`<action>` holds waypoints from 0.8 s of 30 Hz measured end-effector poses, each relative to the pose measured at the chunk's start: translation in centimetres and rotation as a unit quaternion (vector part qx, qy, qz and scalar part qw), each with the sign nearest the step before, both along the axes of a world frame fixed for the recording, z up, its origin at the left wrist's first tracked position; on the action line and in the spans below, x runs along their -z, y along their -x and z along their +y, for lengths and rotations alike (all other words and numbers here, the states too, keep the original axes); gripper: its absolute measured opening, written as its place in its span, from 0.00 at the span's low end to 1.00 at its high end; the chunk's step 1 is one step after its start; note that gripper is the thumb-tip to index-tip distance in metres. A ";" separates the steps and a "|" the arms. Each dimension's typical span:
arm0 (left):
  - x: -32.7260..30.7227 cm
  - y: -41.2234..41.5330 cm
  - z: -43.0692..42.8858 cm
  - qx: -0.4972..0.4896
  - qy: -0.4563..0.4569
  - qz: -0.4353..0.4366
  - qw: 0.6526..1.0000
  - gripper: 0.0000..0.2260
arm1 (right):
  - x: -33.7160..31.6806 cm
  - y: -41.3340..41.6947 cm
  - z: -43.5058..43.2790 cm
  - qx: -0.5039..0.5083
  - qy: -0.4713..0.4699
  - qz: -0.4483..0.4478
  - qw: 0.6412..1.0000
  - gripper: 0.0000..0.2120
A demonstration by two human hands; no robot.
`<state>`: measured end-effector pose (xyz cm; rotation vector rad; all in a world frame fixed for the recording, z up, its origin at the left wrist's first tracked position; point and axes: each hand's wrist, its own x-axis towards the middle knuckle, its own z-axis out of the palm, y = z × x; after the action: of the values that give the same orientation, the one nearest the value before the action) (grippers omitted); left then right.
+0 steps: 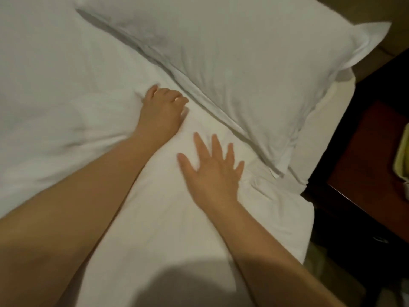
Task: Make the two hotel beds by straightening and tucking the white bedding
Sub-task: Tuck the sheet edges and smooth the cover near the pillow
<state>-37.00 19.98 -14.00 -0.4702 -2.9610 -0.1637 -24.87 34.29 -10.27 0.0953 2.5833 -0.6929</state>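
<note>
A white duvet (168,218) covers the bed and fills most of the view. A white pillow (232,63) lies across the head of the bed at the upper right. My left hand (162,107) sits at the duvet's top edge just below the pillow, fingers curled into the cloth. My right hand (212,169) lies flat on the duvet with fingers spread, pressing it down near the pillow's lower corner. Some creases show in the duvet by the bed's right edge.
A dark wooden nightstand (365,165) stands close against the bed's right side. A pale yellow-green object (401,156) rests on it at the frame's right edge. A strip of mattress (332,111) shows under the pillow's right end.
</note>
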 end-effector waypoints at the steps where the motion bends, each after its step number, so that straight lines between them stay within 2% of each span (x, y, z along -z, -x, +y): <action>1: -1.0 -1.9 -0.6 -0.013 -0.005 0.019 1.000 0.11 | 0.5 0.3 0.7 0.014 -0.002 -0.005 1.000 0.31; 3: -3.0 -6.3 -2.6 -0.044 0.020 0.037 0.998 0.11 | 0.6 0.2 1.3 0.007 -0.007 -0.002 1.000 0.31; 6: -5.0 -10.3 -5.6 -0.130 0.055 -0.008 0.990 0.19 | -0.5 -1.2 0.9 -0.031 -0.015 0.037 0.999 0.32; 10: -4.2 -7.5 -6.7 -0.204 0.045 -0.102 0.973 0.25 | -0.2 -2.9 2.5 -0.066 -0.045 0.061 0.995 0.32; 14: 0.5 -4.6 -6.5 -0.217 0.043 -0.154 0.963 0.25 | 3.6 -1.8 3.0 -0.027 -0.030 0.035 0.999 0.32; 18: 4.4 -4.4 -6.4 -0.232 0.037 -0.149 0.960 0.25 | 7.0 -1.3 2.5 0.000 -0.010 0.024 1.000 0.31; 22: 5.1 -4.3 -6.3 -0.224 0.043 -0.142 0.963 0.25 | 8.2 -1.0 2.5 0.018 0.016 0.028 0.999 0.35; 24: 4.0 -4.9 -5.8 -0.219 0.049 -0.131 0.966 0.23 | 7.7 -1.4 2.8 0.014 0.020 0.030 0.999 0.33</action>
<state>-32.09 14.18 -17.98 0.2222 -3.2482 -0.0308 -23.48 37.08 -17.93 0.1008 2.6273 -0.7695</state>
